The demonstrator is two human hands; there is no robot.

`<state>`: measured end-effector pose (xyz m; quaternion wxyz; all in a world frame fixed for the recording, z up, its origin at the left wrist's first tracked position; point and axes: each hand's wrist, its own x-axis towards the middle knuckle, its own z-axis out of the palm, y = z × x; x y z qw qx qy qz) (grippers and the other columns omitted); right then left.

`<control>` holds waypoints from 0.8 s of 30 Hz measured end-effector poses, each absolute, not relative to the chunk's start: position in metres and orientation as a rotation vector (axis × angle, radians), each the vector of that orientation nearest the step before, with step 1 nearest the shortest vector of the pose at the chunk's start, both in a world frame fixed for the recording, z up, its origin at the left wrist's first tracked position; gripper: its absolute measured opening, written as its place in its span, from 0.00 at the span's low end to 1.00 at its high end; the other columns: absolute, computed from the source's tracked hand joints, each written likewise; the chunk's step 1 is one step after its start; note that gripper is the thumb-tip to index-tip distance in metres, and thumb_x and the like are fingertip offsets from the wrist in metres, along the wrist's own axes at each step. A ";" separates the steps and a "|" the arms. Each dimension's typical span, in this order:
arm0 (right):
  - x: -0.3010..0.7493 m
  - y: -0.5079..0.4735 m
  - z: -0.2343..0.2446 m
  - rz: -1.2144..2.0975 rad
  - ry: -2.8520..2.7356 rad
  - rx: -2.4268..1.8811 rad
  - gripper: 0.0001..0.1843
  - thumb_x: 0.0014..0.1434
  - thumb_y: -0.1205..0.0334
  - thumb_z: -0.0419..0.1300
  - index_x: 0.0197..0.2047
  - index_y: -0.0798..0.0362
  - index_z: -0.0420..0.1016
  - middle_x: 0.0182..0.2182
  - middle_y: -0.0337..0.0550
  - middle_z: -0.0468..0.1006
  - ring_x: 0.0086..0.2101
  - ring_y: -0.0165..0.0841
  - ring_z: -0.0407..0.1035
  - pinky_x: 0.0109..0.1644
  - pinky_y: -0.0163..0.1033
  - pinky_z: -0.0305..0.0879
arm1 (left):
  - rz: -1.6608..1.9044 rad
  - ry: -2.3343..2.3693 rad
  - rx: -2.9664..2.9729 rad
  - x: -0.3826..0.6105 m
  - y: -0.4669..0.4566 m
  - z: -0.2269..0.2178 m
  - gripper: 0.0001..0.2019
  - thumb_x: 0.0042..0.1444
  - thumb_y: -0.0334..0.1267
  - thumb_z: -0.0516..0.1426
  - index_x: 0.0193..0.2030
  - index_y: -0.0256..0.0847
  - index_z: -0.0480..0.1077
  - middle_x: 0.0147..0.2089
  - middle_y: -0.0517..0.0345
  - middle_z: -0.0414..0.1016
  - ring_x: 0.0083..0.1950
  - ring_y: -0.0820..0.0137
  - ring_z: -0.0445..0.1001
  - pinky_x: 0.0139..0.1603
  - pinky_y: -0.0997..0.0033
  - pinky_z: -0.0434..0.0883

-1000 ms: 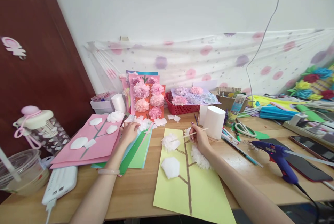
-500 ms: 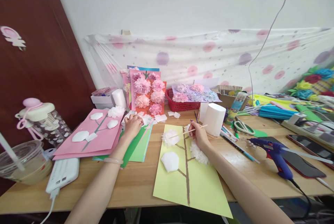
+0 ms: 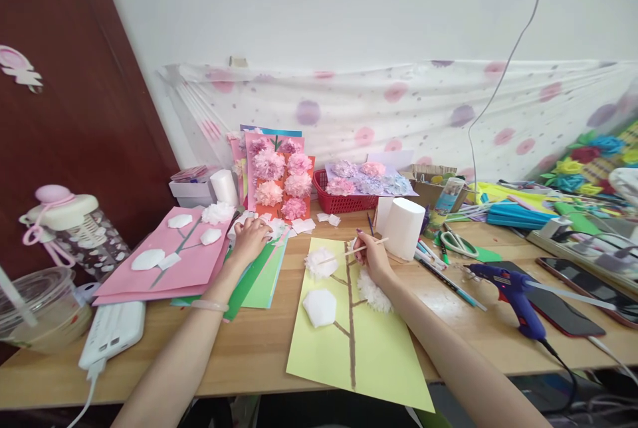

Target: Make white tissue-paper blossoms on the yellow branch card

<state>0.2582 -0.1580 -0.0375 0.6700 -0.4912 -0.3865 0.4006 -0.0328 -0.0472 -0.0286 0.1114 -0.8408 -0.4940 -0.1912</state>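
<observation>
A yellow-green paper sheet (image 3: 369,355) with a painted brown branch lies on the wooden table in front of me. White tissue flowers (image 3: 319,262) sit on it. My right hand (image 3: 371,256) rests at the top of the branch, closed on a thin wooden stick (image 3: 349,253) whose tip touches the fluffy flower on the left. My left hand (image 3: 249,239) lies further left, its fingers curled over small white tissue pieces (image 3: 273,228) beside a pink sheet (image 3: 164,268) that carries more white flowers.
A blue glue gun (image 3: 508,285) and a dark phone (image 3: 573,315) lie right. An upturned white cup (image 3: 401,228), scissors (image 3: 451,242) and pens stand behind the sheet. A red basket (image 3: 341,203), flower cards (image 3: 279,179), a bottle (image 3: 67,232) and a power bank (image 3: 112,333) are left.
My left hand has drawn slightly back and its fingers have curled over the tissue pieces. The right hand stays on the stick at the flower. The view has shifted a little.
</observation>
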 end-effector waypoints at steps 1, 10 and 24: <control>0.258 -0.158 -0.038 0.902 -0.876 -1.107 0.22 0.53 0.49 0.57 0.14 0.52 0.64 0.06 0.35 0.60 0.10 0.25 0.52 0.15 0.33 0.43 | -0.557 -1.442 -2.465 -0.033 -0.047 -0.029 0.09 0.59 0.35 0.53 0.40 0.45 0.75 0.52 0.49 0.73 0.56 0.52 0.62 0.54 0.46 0.54; 0.258 -0.158 -0.036 0.917 -0.885 -1.115 0.22 0.53 0.49 0.57 0.14 0.52 0.65 0.06 0.34 0.60 0.10 0.25 0.52 0.16 0.34 0.43 | -0.690 -1.513 -2.454 -0.036 -0.054 -0.029 0.10 0.61 0.33 0.49 0.42 0.42 0.72 0.50 0.49 0.75 0.55 0.54 0.64 0.53 0.49 0.56; 0.256 -0.160 -0.032 0.914 -0.917 -1.134 0.21 0.52 0.49 0.56 0.13 0.50 0.63 0.06 0.35 0.60 0.11 0.26 0.51 0.14 0.34 0.44 | -0.646 -1.461 -2.583 -0.032 -0.050 -0.033 0.19 0.54 0.23 0.47 0.43 0.44 0.75 0.51 0.49 0.75 0.57 0.54 0.65 0.56 0.44 0.53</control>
